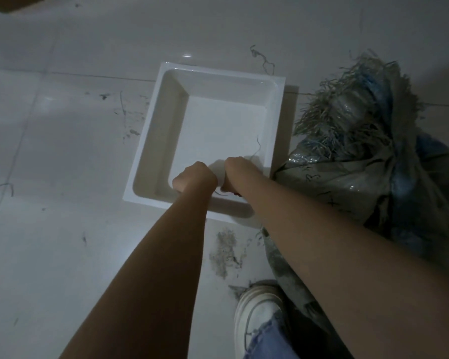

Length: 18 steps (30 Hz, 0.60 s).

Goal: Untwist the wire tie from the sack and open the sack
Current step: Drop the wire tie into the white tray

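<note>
A grey woven sack (353, 177) lies on the floor at the right. Its frayed mouth (342, 117) is bunched, with clear plastic and blue fibres showing. Both of my hands are held as fists over the near end of a white tray, left of the sack and not touching it. A thin dark wire tie (219, 193) curves between the fists, and one end sticks up past my right hand (237, 172). My left hand (192, 177) grips the other end. Something small and red shows under my right hand; I cannot tell what it is.
The white square tray (163, 130) sits on the pale tiled floor. Loose threads (263, 59) and a dust patch (226, 252) lie around it. My white shoe (257, 309) and jeans leg are at the bottom. A brown cardboard corner (11, 2) is top left.
</note>
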Motion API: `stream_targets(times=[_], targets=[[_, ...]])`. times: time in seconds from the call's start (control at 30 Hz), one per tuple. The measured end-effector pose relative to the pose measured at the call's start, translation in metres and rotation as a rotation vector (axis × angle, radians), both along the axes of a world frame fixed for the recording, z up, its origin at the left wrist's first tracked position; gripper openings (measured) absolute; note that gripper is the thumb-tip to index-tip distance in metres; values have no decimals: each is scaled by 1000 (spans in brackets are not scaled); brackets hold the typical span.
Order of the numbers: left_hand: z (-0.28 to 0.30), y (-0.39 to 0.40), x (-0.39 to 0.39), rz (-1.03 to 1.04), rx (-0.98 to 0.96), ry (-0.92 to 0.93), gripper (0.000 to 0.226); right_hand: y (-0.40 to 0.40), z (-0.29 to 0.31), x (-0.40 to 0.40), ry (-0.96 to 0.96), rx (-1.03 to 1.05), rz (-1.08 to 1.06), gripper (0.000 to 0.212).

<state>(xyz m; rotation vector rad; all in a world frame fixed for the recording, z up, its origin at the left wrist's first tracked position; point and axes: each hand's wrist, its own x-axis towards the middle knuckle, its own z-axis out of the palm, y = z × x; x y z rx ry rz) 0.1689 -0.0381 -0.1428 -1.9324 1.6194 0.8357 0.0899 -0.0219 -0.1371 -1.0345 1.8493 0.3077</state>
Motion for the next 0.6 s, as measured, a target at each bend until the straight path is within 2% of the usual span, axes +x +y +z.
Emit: stream_targets(times=[0.07,0.13,0.23,0.33,0.4,0.5,0.6], targets=[[1,1,3,-29,-15,-41,17,2,2,1,-24,11,38,16],[3,2,9,-2,-10,-31,20,4,4,-1,-9,-75,133,9],[12,6,22,35,-3,-37,16,8,15,-8,-25,-230,214,26],[26,10,32,102,17,-11,19,7,36,-13,-81,-279,234,11],[37,8,36,151,41,40,26,6,56,-16,-108,-315,271,19],[61,7,30,139,103,191,23,9,98,-34,-26,-477,369,20],[91,11,6,106,130,331,12,22,144,-72,145,-678,319,21]])
